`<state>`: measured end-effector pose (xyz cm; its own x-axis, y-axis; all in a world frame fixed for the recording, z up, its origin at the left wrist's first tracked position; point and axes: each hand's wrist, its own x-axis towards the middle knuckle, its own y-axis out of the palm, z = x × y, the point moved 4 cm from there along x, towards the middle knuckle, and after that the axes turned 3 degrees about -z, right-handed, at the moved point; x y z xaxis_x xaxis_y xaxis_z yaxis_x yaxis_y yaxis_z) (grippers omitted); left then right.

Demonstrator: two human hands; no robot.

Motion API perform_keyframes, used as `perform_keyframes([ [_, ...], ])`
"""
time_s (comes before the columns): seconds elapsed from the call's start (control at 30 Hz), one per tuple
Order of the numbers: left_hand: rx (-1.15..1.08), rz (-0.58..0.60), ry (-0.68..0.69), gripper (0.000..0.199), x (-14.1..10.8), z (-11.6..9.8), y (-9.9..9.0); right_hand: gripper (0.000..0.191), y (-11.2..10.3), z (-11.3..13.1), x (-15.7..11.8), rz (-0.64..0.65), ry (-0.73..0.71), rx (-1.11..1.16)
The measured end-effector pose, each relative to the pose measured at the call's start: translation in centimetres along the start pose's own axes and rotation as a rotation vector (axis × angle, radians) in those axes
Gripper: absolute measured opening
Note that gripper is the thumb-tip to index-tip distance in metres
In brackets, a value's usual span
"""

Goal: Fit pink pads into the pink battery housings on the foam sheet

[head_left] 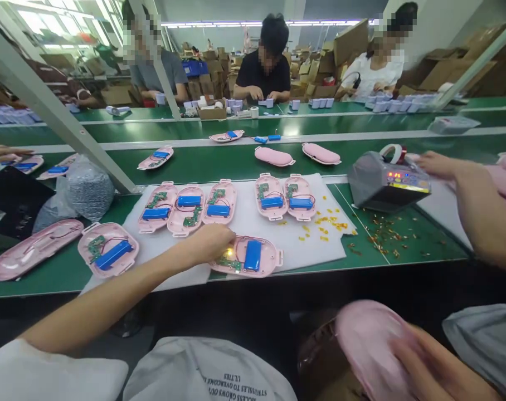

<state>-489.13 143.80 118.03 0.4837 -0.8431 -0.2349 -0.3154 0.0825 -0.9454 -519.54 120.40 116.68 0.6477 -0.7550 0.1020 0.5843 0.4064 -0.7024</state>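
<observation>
My left hand (pixel 213 240) reaches across the bench with its fingers closed at the upper edge of a pink plastic shell half (pixel 266 268); the fingertips are partly hidden. Inside that shell sit a blue battery pack (pixel 252 255), red wires and a green circuit board (pixel 228 265) with a small yellow light glowing. Low at the right, my right hand (pixel 428 362) grips a pink shell (pixel 370 340), both blurred by motion. Several similar pink shell halves (pixel 185 209) with batteries and boards lie in a row behind my left hand.
Yellow tape bits (pixel 332 225) litter the white foam sheet (pixel 253 195). A grey tape dispenser (pixel 384 181) stands at right, with a co-worker's hand (pixel 439 166) beside it. A slanted metal post (pixel 69 106) rises at left. Several people sit across the green bench (pixel 211 159).
</observation>
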Motion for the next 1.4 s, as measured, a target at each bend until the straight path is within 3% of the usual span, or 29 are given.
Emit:
perform_keyframes([
  [0.1,-0.253,-0.097,0.027,0.013,-1.0,1.6,-0.3,0.038,4.8,9.1,4.8,0.234,-0.308,-0.044],
  [0.2,-0.648,-0.371,-0.096,0.010,-2.9,3.8,0.6,0.035,11.4,16.8,9.2,0.300,-0.542,-0.216],
  [0.3,-0.815,-0.661,-0.182,0.009,-4.4,4.7,2.0,0.032,16.5,20.8,10.4,0.432,-0.660,-0.300],
  [0.37,-0.772,-0.819,-0.108,0.011,-4.8,4.5,2.4,0.032,18.0,22.1,10.0,0.490,-0.697,-0.270],
  [0.43,-0.677,-0.977,-0.017,0.017,-5.1,4.3,2.1,0.032,18.2,22.9,9.6,0.483,-0.699,-0.216],
  [0.53,-0.569,-1.123,-0.015,0.021,-5.9,4.8,1.5,0.032,17.6,23.4,10.2,0.377,-0.580,-0.105],
  [0.67,-0.606,-1.058,0.104,0.017,-6.9,5.0,0.5,0.031,16.2,22.4,11.6,0.144,-0.235,0.260],
  [0.8,-0.794,-1.079,0.119,0.010,-7.2,5.0,0.3,0.048,17.4,20.9,9.8,0.314,0.053,0.606],
  [0.9,-0.883,-1.114,0.073,0.009,-6.7,4.7,0.6,0.052,18.1,20.6,7.0,0.217,0.072,0.741],
  [1.03,-0.845,-1.139,0.104,0.009,-6.7,3.9,0.6,0.053,17.3,20.9,4.3,-0.179,-0.020,0.810],
  [1.1,-0.779,-1.178,0.125,0.007,-7.0,3.6,0.4,0.055,16.9,21.2,3.9,-0.273,-0.054,0.856],
  [1.27,-0.911,-1.298,0.085,0.002,-6.4,3.7,0.6,0.048,18.3,22.1,4.0,0.005,0.012,1.058],
  [1.4,-1.314,-1.303,-0.070,0.014,-5.0,4.4,2.4,0.042,20.5,21.4,3.1,0.112,0.094,1.096],
])
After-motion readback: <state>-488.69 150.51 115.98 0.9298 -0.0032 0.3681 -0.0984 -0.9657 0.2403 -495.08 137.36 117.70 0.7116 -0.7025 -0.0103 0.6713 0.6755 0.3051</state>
